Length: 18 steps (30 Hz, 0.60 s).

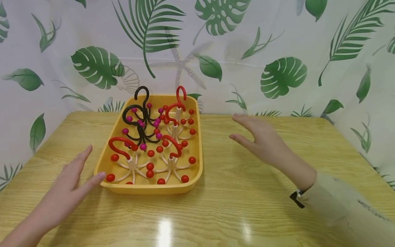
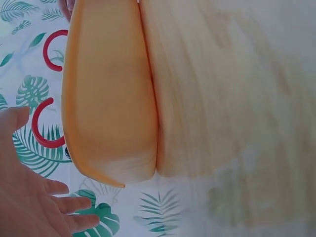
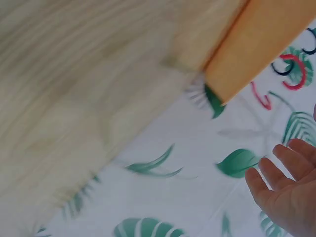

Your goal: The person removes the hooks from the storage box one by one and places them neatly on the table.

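A yellow tray stands on the wooden table, left of centre. Inside are two black hook-topped pieces with splayed legs tipped by pink balls. Several others have red hooks and pale legs ending in red balls, such as the front left one and the front right one. My left hand is spread beside the tray's front left corner, its thumb tip overlapping the rim in the head view. My right hand hovers right of the tray with fingers extended, holding nothing.
The wooden table runs back to a white cloth printed with green leaves. A dark watch-like band circles the right wrist below a pale sleeve. Light glares off the table's front.
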Available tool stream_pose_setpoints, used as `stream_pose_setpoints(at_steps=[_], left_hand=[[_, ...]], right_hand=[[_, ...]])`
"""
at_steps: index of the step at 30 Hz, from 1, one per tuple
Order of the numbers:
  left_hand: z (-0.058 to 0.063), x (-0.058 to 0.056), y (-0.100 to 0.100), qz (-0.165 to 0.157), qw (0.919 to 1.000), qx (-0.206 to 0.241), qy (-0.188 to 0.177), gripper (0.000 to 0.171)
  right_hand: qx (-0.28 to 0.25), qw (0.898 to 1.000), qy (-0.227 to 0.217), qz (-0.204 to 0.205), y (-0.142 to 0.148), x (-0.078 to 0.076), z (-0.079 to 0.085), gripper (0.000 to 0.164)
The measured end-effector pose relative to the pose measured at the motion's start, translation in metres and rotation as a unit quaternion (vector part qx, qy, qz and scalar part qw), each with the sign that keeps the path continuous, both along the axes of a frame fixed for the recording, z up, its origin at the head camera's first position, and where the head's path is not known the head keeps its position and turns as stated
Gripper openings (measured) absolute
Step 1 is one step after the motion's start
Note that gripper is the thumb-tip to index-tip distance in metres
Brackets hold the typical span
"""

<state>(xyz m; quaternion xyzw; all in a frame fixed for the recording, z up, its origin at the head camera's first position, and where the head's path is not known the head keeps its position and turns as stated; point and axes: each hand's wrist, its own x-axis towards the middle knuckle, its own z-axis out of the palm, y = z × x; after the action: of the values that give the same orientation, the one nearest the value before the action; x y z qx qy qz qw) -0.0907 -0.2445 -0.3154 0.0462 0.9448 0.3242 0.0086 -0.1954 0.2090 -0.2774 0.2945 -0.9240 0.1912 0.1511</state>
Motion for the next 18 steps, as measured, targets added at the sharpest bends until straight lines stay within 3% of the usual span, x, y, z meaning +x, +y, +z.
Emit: stream_pose_setpoints(at_steps=[11,18], left_hand=[[-0.009,0.005,0.002,-0.009,0.9980,0.056,-0.028,0.083],[-0.017,0.007,0.003,-0.025,0.9960,0.083,-0.019,0.087]], right_hand=[[-0.078,0.993,0.026,0.087,-0.071,0.021,0.031,0.043],[-0.089,0.985,0.039,0.145,-0.105,0.025,0.037,0.040]])
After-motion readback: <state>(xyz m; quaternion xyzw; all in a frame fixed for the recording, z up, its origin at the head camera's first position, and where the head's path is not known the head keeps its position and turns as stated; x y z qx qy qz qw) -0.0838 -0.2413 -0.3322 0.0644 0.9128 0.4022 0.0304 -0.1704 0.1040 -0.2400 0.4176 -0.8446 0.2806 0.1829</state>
